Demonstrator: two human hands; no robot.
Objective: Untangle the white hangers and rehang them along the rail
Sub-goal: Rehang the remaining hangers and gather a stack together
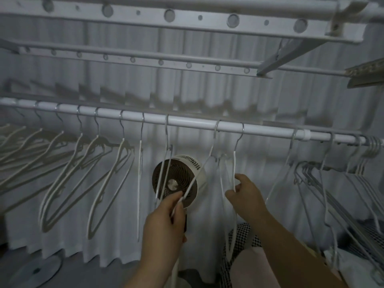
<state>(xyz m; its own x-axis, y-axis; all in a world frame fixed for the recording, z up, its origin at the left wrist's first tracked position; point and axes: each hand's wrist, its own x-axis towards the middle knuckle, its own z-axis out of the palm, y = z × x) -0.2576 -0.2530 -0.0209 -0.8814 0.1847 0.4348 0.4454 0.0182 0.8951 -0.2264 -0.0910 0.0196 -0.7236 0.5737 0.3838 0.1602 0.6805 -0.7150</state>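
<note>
A person sorts white hangers on a white rail that crosses the frame from 9 o'clock to 3 o'clock, dipping slightly toward the right. From 9 o'clock to the centre the hangers sit hooked on the rail one by one, spaced apart and swung at a slant. At 3 o'clock a tight bunch of hangers crowds the rail's end, their arms crossing one another.

Just below centre, at 6 o'clock, the left hand pinches the thin arm of a slanting hanger between thumb and curled fingers; its hook is over the rail above. At 4 o'clock the right hand grips the upright arm of a neighbouring hanger, thumb and forefinger closed on it, the other fingers loosely bent. Both hangers are on the rail, near each other.

A round fan faces the camera at centre, behind the held hangers. A pleated white curtain fills the background. At 12 o'clock run the perforated bars of an overhead rack. Checked cloth lies at 5 o'clock.
</note>
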